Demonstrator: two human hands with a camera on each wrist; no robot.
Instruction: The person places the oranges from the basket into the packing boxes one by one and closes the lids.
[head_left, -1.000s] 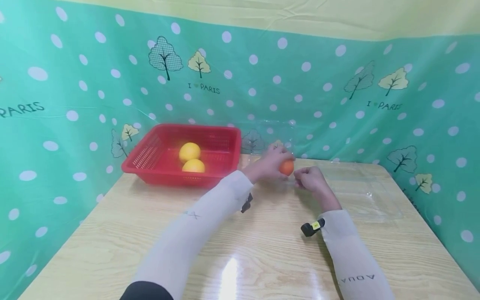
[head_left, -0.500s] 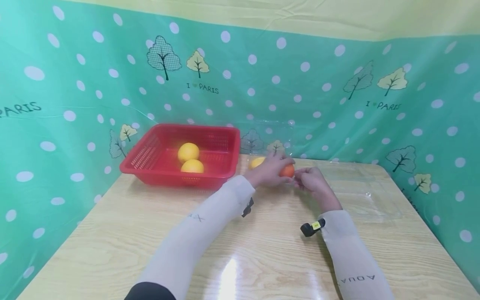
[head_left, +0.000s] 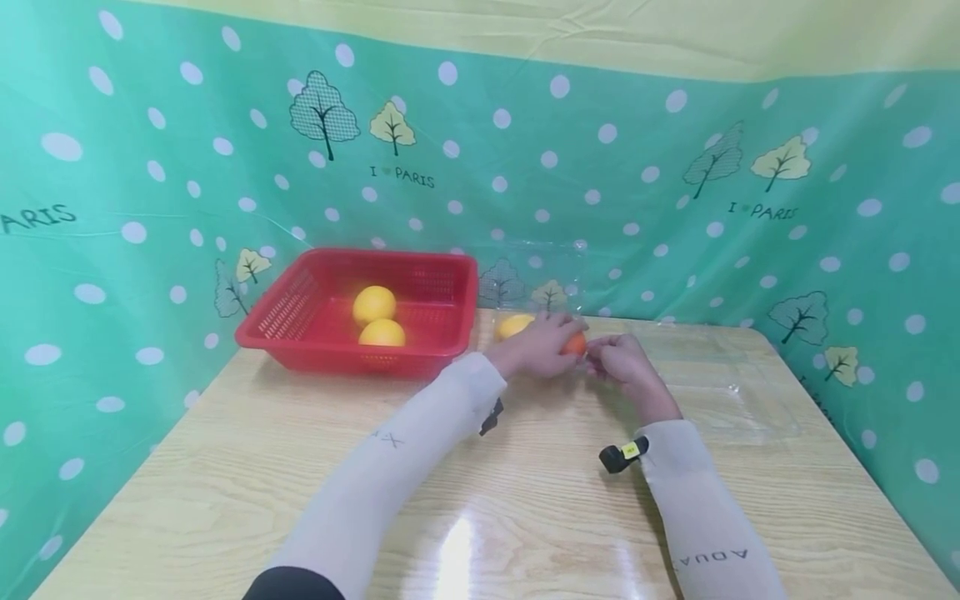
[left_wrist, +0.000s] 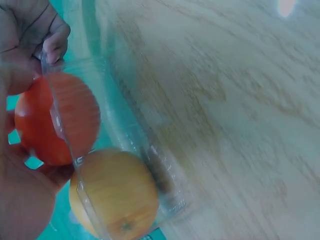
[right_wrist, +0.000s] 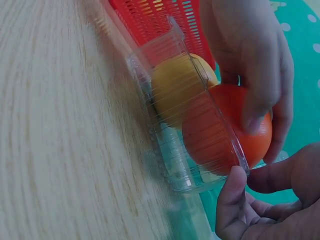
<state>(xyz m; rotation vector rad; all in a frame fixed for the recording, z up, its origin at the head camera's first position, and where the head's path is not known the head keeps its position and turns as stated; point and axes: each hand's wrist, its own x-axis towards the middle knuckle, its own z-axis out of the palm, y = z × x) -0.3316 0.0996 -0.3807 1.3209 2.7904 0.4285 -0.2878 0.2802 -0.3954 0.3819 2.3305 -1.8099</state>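
Note:
My left hand (head_left: pixel 551 346) grips a round red-orange fruit (right_wrist: pixel 230 130) from above, inside a clear plastic box (right_wrist: pixel 185 182). Its thumb and fingers spread around the fruit's sides. My right hand (head_left: pixel 621 360) pinches the near right corner of the box rim between thumb and fingers. Next to the red-orange fruit, a round yellow fruit (left_wrist: pixel 117 195) sits in the same box. In the head view this yellow fruit is partly behind the left hand, and most of the box is hidden by both hands.
A red slotted plastic basket (head_left: pixel 262 342) stands at the back left with two yellow fruits (head_left: pixel 374 305) inside. The clear lid (head_left: pixel 540 262) rises behind the box. More clear plastic packaging (head_left: pixel 727 387) lies on the wooden table (head_left: pixel 540 508) at right. A dotted green cloth (head_left: pixel 637 167) hangs behind.
My left hand has lowered the red-orange fruit slightly, and the yellow fruit behind it has come into view. My right hand stays nearly in place by the box corner.

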